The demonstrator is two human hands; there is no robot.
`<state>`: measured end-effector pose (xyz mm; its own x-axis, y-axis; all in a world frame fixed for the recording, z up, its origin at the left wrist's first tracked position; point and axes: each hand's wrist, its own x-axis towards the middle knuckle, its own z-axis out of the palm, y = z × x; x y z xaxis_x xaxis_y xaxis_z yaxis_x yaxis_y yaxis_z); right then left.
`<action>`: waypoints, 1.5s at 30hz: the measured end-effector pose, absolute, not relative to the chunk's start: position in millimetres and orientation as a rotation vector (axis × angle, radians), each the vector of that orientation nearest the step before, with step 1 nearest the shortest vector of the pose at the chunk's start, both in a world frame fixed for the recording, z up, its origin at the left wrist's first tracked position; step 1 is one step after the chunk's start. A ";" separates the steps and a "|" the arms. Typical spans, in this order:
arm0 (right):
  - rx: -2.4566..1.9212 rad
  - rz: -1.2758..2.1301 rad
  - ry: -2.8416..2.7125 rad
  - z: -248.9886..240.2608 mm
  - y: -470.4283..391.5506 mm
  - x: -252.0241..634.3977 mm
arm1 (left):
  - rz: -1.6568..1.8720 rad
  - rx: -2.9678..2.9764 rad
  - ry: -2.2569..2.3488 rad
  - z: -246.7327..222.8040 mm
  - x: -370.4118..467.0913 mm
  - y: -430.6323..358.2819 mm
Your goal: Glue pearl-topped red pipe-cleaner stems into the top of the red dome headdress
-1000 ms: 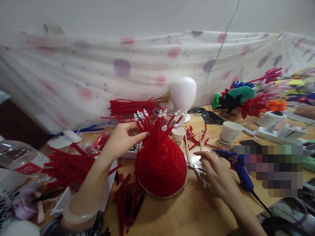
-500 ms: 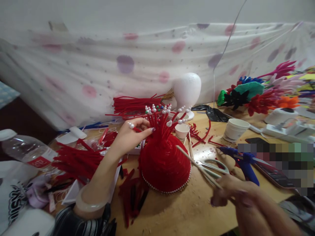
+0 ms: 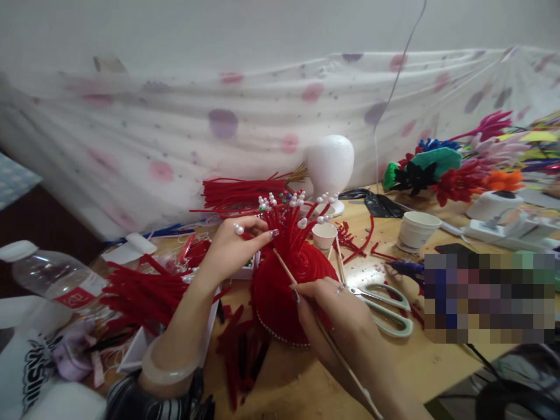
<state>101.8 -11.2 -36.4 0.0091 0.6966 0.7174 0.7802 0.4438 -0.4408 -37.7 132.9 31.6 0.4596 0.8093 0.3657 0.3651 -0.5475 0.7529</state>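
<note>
A red dome wrapped in fuzzy chenille stem [image 3: 280, 291] stands on the table, edged below with small pearls. From its top rise several red chenille stems [image 3: 295, 233] tipped with white pearls. My left hand [image 3: 236, 245] is at the left of these stems, thumb and fingers pinched on a red stem, with white pearls showing by its knuckles. In my right hand [image 3: 336, 315] is a thin wooden stick [image 3: 283, 265], held like a pencil. The stick's tip is at the base of the stems, near my left thumb; I cannot tell whether it touches. My right hand hides part of the dome.
Scissors [image 3: 385, 303] lie right of my right hand, near a blue glue gun [image 3: 405, 269], partly blurred out. Behind are paper cups [image 3: 324, 235], a white foam head [image 3: 331, 169] and red stem bundles [image 3: 240, 192]. A plastic bottle [image 3: 56, 274] stands left; colourful chenille flowers [image 3: 459, 175] lie right.
My right hand has moved left and up from the scissors area to the dome, bringing the stick's tip to the stems' base. My left hand stays at the stems. The view has shifted slightly.
</note>
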 end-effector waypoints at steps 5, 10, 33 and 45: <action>-1.359 -0.055 -1.703 -37.9 -19.0 100.5 | 0.981 2.139 0.974 29.6 -37.5 134.4; -1.422 -0.059 -1.624 -38.4 -21.8 95.8 | 0.993 2.151 0.985 28.9 -36.6 135.3; -1.199 -0.196 -1.712 -38.0 -8.0 115.4 | 0.985 2.115 0.986 16.6 -28.2 139.1; -1.199 -0.192 -1.699 -39.8 -7.9 113.1 | 1.005 2.106 0.978 16.8 -27.8 137.8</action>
<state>113.1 -7.9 -39.8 -0.0022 0.6184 0.7859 0.7782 0.4946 -0.3869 -27.8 137.8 16.8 0.4411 0.8133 0.3795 0.3569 -0.5469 0.7573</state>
